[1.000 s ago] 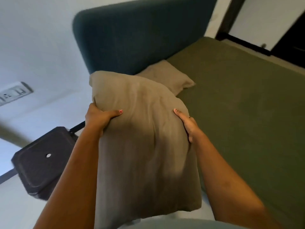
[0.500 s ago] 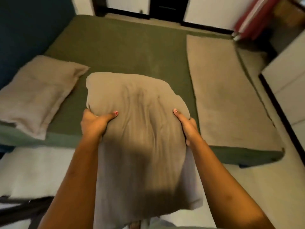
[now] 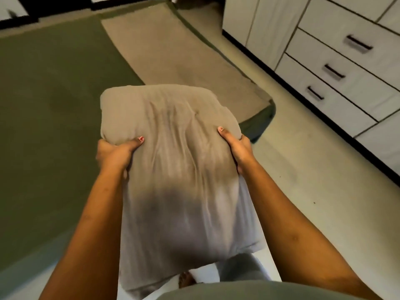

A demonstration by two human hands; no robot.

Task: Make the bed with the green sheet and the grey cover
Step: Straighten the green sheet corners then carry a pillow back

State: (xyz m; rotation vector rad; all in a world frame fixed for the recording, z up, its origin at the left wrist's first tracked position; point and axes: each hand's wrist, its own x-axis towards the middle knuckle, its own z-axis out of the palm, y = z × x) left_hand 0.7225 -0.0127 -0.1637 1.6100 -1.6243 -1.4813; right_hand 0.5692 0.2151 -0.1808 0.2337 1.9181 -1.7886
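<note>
I hold a grey-beige pillow (image 3: 173, 152) upright in front of my body, over the edge of the bed. My left hand (image 3: 114, 152) grips its left side, thumb across the front. My right hand (image 3: 237, 146) grips its right side the same way. The green sheet (image 3: 54, 94) covers the mattress on the left. A folded grey cover (image 3: 173, 53) lies flat along the foot end of the bed, beyond the pillow.
White drawers with dark handles (image 3: 337, 68) line the right side, beyond a strip of pale floor (image 3: 303, 159). The bed's near corner (image 3: 259, 118) sits just right of the pillow. My bare foot (image 3: 186, 280) shows below.
My view has swung right, from the headboard and the second pillow toward the foot of the bed and the drawers. Both hands keep the same grip on the pillow.
</note>
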